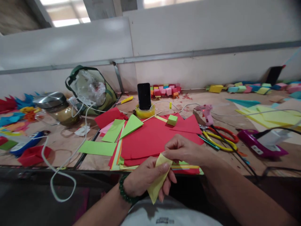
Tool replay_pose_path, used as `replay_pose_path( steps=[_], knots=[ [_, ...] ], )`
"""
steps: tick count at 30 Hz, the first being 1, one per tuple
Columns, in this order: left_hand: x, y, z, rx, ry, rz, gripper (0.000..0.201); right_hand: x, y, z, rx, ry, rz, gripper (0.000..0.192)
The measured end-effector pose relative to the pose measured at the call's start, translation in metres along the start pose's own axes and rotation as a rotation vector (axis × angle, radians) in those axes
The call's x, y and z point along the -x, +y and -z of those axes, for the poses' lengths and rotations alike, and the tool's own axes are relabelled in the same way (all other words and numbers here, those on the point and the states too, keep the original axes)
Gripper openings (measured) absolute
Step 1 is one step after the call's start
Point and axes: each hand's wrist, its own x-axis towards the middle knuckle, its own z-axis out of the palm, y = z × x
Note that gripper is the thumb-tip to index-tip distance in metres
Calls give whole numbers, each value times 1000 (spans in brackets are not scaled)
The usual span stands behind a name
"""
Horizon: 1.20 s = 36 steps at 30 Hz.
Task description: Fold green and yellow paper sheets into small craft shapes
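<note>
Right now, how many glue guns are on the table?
2: a pink glue gun standing right of the red paper, and a purple glue gun lying further right. Others may be hidden.

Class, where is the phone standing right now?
The phone stands upright in a yellow tape roll at the table's back centre, just left of the pink and red cubes.

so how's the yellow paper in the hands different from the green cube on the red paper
The yellow paper is a flat, folded, pointed piece; the green cube is a finished boxy shape. The yellow paper is held by the left hand and right hand; the green cube sits untouched on the red paper. Both look like craft paper.
</note>
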Motion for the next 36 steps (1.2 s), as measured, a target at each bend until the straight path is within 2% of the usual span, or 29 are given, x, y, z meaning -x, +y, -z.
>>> replay_pose_path(
  steps=[4,9,14,18,21,30,33,36],
  knots=[
    [1,-1,3,-8,16,-55,51,0,1,0,-116,-35,-5,42],
    [2,-2,5,-8,76,-132,50,8,-6,1,-126,118,-17,53],
    [1,-2,3,-34,161,-148,51,21,-17,-7,-99,69,33,36],
    [-1,-1,-2,-51,209,-132,54,24,-18,-17,52,248,21,26],
    [-2,-1,-4,-49,231,-133,54,23,-15,-21,204,336,67,24],
    [1,0,-1,54,178,-206,43,25,-14,-24,425,395,157,24],
    [1,0,-2,58,181,-214,44,27,-14,-28,421,408,167,27],
    [0,1,-3,65,179,-245,47,29,-12,-31,395,431,156,22]
  ],
)
